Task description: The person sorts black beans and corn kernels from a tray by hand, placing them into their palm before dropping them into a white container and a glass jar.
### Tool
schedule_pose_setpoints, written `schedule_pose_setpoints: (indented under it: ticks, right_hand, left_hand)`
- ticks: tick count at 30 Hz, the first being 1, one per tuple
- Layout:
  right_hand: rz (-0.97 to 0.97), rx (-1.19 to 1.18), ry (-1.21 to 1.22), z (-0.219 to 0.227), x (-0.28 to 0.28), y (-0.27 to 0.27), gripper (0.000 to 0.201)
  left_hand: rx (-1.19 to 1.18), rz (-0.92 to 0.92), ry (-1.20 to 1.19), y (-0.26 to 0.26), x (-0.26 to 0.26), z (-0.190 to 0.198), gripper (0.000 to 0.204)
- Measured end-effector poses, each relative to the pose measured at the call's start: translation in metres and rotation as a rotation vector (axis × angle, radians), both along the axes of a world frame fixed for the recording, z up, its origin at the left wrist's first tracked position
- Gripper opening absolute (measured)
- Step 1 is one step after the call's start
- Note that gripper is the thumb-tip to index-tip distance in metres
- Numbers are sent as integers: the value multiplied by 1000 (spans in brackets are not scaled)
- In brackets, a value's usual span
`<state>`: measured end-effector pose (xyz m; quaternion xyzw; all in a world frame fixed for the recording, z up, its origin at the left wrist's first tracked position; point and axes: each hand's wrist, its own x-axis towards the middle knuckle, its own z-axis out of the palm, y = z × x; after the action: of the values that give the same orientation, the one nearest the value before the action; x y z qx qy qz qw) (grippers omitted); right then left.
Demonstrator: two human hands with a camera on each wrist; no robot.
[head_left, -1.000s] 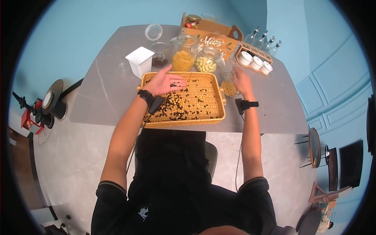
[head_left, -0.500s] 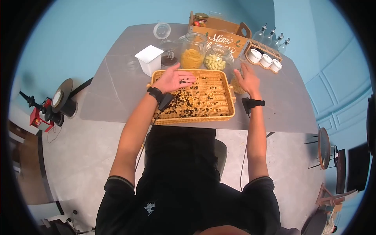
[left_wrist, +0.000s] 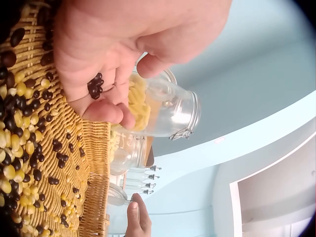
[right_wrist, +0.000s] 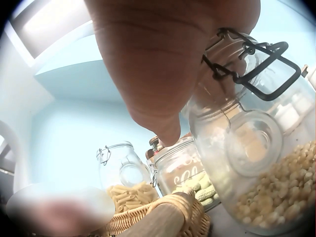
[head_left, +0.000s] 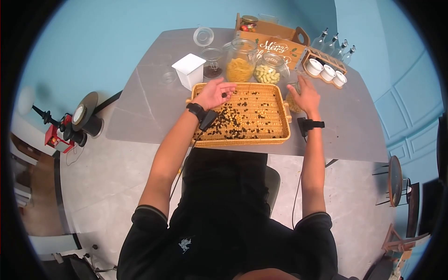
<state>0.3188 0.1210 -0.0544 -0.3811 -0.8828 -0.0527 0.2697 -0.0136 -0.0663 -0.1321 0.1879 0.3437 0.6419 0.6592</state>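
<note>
My left hand is over the left part of a wicker tray, palm turned up. Its fingers curl up around several dark beans, which lie in the palm. Yellow corn kernels and more dark beans are scattered over the tray's woven bottom, thickest on the left. Right of the tray stands a glass clip-top jar, partly filled with pale corn kernels. Beside its mouth is my right hand, thumb spread from long straight fingers; the palm overlaps the jar's neck in the right wrist view.
Behind the tray stand a white container, an open jar of dark beans, a jar of penne pasta and a jar of pale green pieces. Farther back are a wooden crate, several glass bottles and white cups.
My left fingers have curled up from lying flat, around the beans in the palm. The right fingers, bent at the jar's mouth before, have straightened and spread. The head view has shifted left.
</note>
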Motion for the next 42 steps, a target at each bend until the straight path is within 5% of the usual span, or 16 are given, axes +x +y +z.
schedule_pose_setpoints:
  ticks: [6,15,42]
  right_hand:
    - [3,44,-16,1,2,0,70]
    - [9,45,-5,1,1,0,70]
    - [-6,39,33,0,0,-4,67]
  left_hand:
    - [13,-14,-63,-10,15,24,51]
    - [125,-81,-81,-8,14,14,72]
    - [154,-131,22,-9,18,17,46]
